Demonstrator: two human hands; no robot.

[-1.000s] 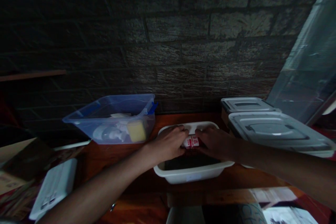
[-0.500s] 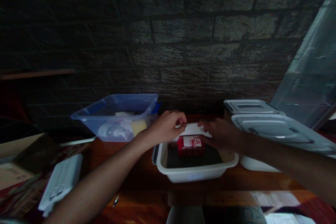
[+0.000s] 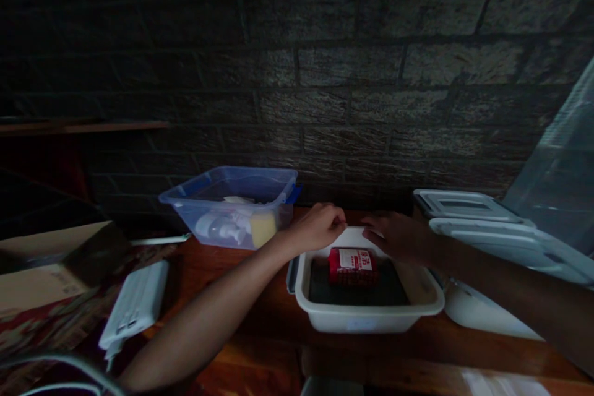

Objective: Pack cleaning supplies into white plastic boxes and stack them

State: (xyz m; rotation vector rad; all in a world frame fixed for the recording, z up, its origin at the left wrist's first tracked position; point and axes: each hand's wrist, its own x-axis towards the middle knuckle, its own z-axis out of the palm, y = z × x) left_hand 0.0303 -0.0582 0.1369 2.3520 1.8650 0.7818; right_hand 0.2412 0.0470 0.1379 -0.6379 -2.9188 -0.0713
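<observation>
A white plastic tub (image 3: 366,320) stands on the wooden table in front of me. Inside it lies a red packet with a white label (image 3: 351,265) on a dark lining. My left hand (image 3: 320,227) is curled over the tub's far rim at the left. Beside it at the right, my right hand (image 3: 394,236) rests on the same far rim, fingers bent over the edge. Neither hand touches the red packet.
A clear blue-trimmed bin (image 3: 236,207) holding a yellow sponge and white bottles sits to the left. Grey-lidded containers (image 3: 492,226) stand at the right. A white flat lid (image 3: 134,306) and a cardboard box (image 3: 46,266) lie at the left. A dark brick wall rises behind.
Both hands have let go of the red packet, which now lies in the tub, and have moved back to the tub's far rim. The view has shifted left.
</observation>
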